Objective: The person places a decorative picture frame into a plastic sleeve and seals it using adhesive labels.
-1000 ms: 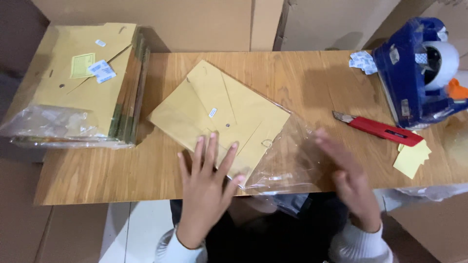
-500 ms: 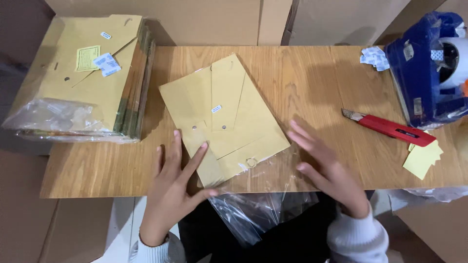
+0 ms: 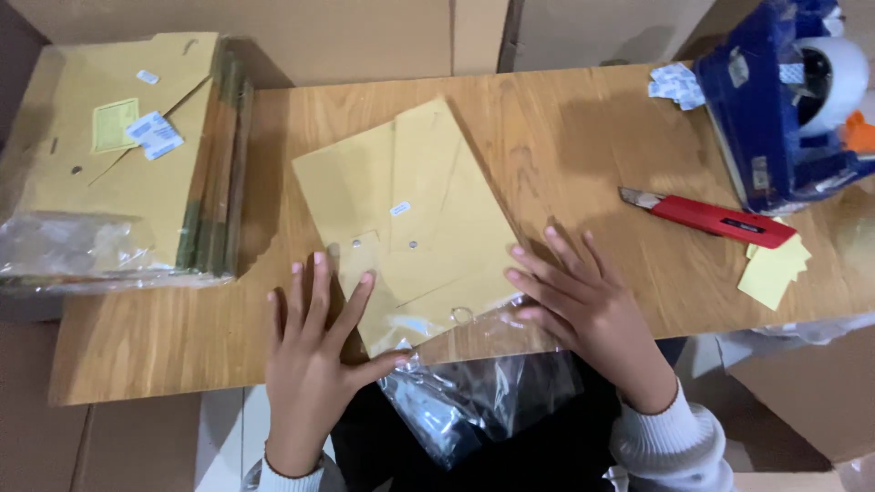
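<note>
Both hands — left hand (image 3: 314,351), right hand (image 3: 583,305) — flat (fingers spread) against yellow envelope (image 3: 410,214).

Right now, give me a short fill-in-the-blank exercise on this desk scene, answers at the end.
1. The flat yellow paper envelope is partly inside a clear plastic ____.
2. The left hand lies flat with its fingers ____.
3. The red utility knife lies to the ____ of the right hand.
4. The wrapped stack of yellow envelopes sits at the table's ____ end.

Missing words: bag; spread; right; left
</note>
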